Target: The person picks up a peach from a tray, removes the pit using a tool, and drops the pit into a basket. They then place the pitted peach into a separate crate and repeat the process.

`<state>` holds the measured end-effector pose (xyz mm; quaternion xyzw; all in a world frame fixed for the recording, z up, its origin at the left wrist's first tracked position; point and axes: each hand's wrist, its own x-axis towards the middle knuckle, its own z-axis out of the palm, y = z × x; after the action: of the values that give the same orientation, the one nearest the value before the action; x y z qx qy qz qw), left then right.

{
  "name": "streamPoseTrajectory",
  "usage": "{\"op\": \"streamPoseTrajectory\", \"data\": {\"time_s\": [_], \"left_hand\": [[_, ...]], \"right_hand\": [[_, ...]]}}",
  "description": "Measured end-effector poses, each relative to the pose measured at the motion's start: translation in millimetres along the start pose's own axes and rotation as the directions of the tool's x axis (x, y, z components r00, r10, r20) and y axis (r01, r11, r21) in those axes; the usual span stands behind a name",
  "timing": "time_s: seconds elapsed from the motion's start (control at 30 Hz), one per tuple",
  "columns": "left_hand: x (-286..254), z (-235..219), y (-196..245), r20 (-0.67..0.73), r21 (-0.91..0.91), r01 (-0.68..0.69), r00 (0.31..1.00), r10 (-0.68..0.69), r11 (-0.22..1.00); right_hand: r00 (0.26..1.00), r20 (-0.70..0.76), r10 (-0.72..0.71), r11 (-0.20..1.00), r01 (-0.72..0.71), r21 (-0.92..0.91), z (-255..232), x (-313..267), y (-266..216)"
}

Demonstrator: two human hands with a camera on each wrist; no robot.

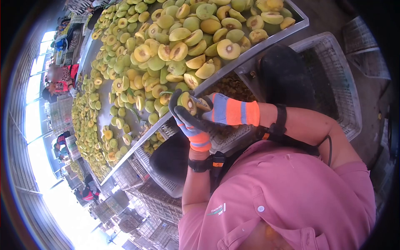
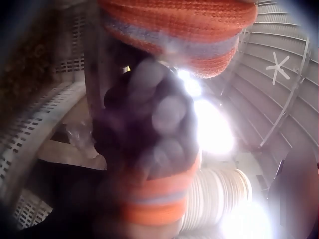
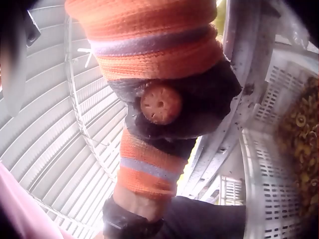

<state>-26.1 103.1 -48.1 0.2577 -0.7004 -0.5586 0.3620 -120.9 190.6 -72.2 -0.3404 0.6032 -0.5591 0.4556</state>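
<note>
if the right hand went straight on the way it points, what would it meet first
Most likely the cut fruit held in the left hand, just ahead of the right hand; depth between them is unclear in the head view.

On the pink, button-front cloth shirt (image 1: 287,187), we read "TRAINING", upside down, in the small, partly green chest print (image 1: 216,209); its other letters stay unclear to us. We cannot read the small orange rectangular label (image 1: 218,164) on 1 black wristband (image 1: 199,166).
</note>
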Motion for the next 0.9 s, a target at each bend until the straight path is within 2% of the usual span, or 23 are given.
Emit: {"op": "streamPoseTrajectory", "data": {"time_s": [0.07, 0.17, 0.2, 0.23, 0.27, 0.33, 0.37, 0.43, 0.47, 0.53, 0.57, 0.63, 0.67, 0.77, 0.87, 0.9], "left_hand": [[0.2, 1.1, 2.7, 0.014, 0.007, 0.008, 1.000, -0.008, 1.000], [7.2, -7.2, 0.9, 0.138, 0.219, -0.095, 0.988, 0.066, 0.971], [12.3, -13.1, 7.5, 0.171, 0.130, 0.075, 0.981, -0.097, 0.989], [18.4, -21.0, 18.6, 0.216, 0.047, 0.247, 0.943, -0.252, 0.968], [21.7, -26.0, 25.2, 0.273, -0.027, 0.415, 0.878, -0.392, 0.910], [23.5, -28.7, 25.4, 0.305, -0.008, 0.271, 0.917, -0.256, 0.962], [24.6, -29.2, 28.7, 0.299, -0.021, 0.336, 0.901, -0.314, 0.942], [8.3, -3.4, 33.7, 0.157, 0.161, 0.101, 0.979, -0.126, 0.982], [4.9, 2.5, 30.2, 0.123, 0.167, 0.096, 0.986, -0.117, 0.981], [3.1, 8.2, 24.6, 0.115, 0.270, -0.027, 0.993, -0.005, 0.962], [3.2, 7.7, 23.3, 0.112, 0.325, -0.087, 0.992, 0.053, 0.942], [4.6, 5.1, 20.7, 0.124, 0.333, -0.122, 0.989, 0.085, 0.935], [4.4, 4.9, 19.8, 0.135, 0.335, -0.139, 0.986, 0.099, 0.932], [3.6, 8.5, 22.7, 0.073, 0.219, -0.011, 0.997, -0.005, 0.976], [11.4, -3.8, 16.3, 0.107, 0.291, -0.013, 0.994, -0.019, 0.957], [11.0, -6.6, 11.8, 0.152, 0.299, -0.057, 0.988, 0.012, 0.953]], "right_hand": [[0.999, 0.028, 0.038, 0.999, -0.037, -0.013, -2.6, 1.1, 0.4], [0.992, 0.036, 0.120, 0.993, -0.120, 0.013, -7.4, 0.1, -4.0], [0.987, 0.026, 0.160, 0.987, -0.160, 0.022, -7.1, 0.4, -3.4], [0.980, 0.017, 0.199, 0.979, -0.200, 0.031, -6.9, 0.0, -7.4], [0.975, 0.042, 0.219, 0.976, -0.219, 0.007, -8.6, -1.9, -11.0], [0.963, 0.084, 0.257, 0.966, -0.255, -0.040, -15.8, -9.4, -33.8], [0.964, 0.079, 0.254, 0.965, -0.258, 0.039, -12.6, -10.9, -34.1], [0.968, 0.059, 0.245, 0.947, -0.252, 0.197, -8.3, -10.9, -31.3], [0.977, 0.037, 0.210, 0.961, -0.213, 0.177, -7.1, -10.0, -24.5], [0.991, 0.005, 0.132, 0.983, -0.132, 0.130, -4.2, -5.7, -14.8], [0.996, 0.033, 0.087, 0.991, -0.090, 0.096, -4.4, -4.8, -10.0], [0.996, 0.091, -0.003, 0.999, 0.000, 0.034, -7.9, -4.7, -5.2], [0.996, 0.080, 0.027, 0.999, -0.030, 0.045, -6.9, -4.6, -1.9], [0.995, 0.053, 0.087, 0.996, -0.088, 0.020, -2.1, -3.0, 11.8], [0.995, 0.071, 0.066, 0.989, -0.055, -0.139, -0.7, 1.0, 17.1], [0.993, 0.103, 0.055, 0.979, -0.034, -0.201, -0.8, 1.1, 16.2]]}}
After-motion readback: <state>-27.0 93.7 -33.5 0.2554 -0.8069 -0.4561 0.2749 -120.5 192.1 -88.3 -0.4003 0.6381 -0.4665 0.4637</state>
